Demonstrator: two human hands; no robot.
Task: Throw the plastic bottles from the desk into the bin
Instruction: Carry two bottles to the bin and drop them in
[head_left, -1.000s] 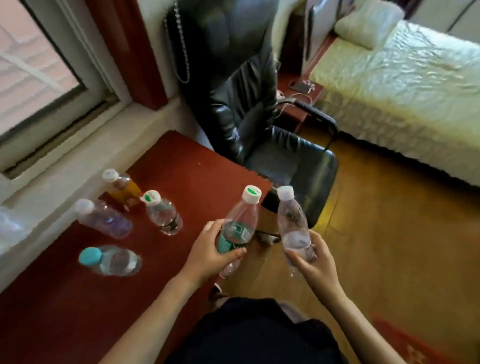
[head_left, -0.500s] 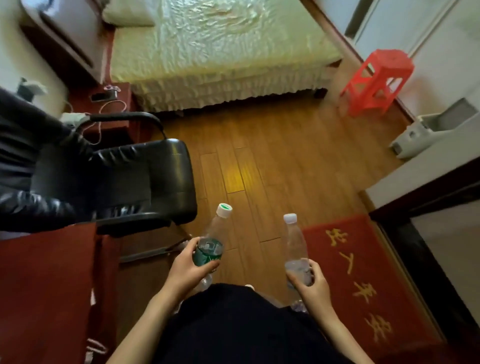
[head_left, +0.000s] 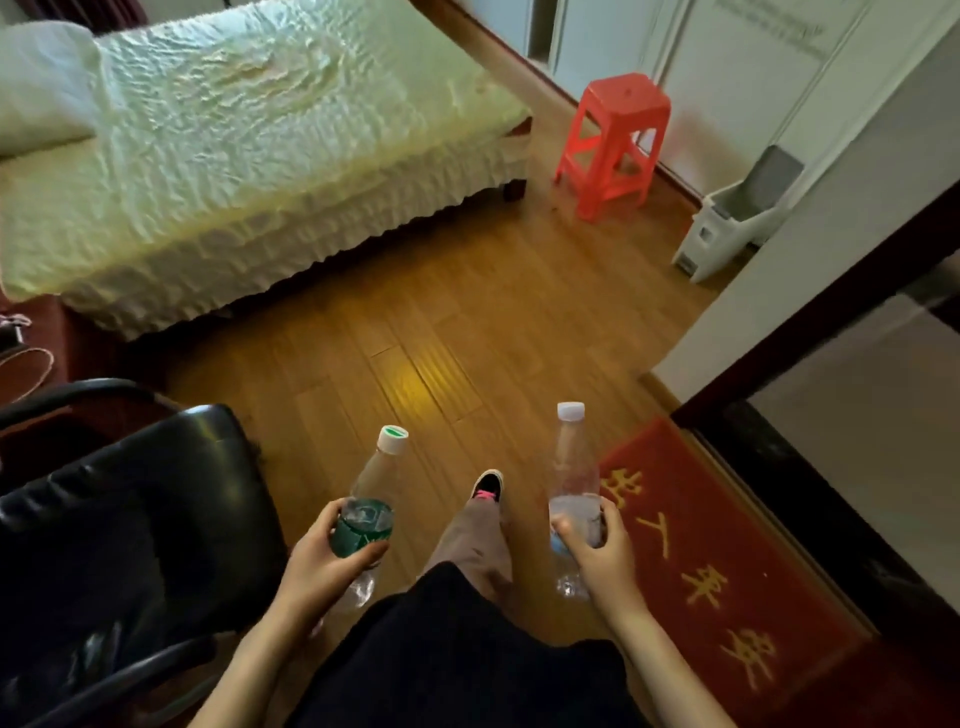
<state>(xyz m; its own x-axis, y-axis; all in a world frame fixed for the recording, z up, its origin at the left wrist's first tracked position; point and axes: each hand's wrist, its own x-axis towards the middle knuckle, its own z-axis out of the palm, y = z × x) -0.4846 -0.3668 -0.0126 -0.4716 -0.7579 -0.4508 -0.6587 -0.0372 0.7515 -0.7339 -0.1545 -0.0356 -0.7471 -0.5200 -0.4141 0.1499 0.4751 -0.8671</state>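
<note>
My left hand (head_left: 324, 564) grips a clear plastic bottle with a green label (head_left: 371, 499) and a white-and-green cap, held upright over the wooden floor. In my right hand (head_left: 597, 556) is a second clear bottle (head_left: 571, 467) with a plain white cap, also upright. A white bin with a raised grey lid (head_left: 737, 218) stands against the wall at the far right, well ahead of both hands. The desk is out of view.
A black office chair (head_left: 119, 530) fills the lower left. A bed (head_left: 249, 156) with a pale cover lies ahead on the left, and a red plastic stool (head_left: 613, 140) stands past it. A red doormat (head_left: 717, 571) lies by the dark doorway on the right. My shoe (head_left: 487, 486) steps forward.
The view has swung from the desk with its bottles to the room and moved forward. Both hands keep their bottles. The bin and stool are nearer now.
</note>
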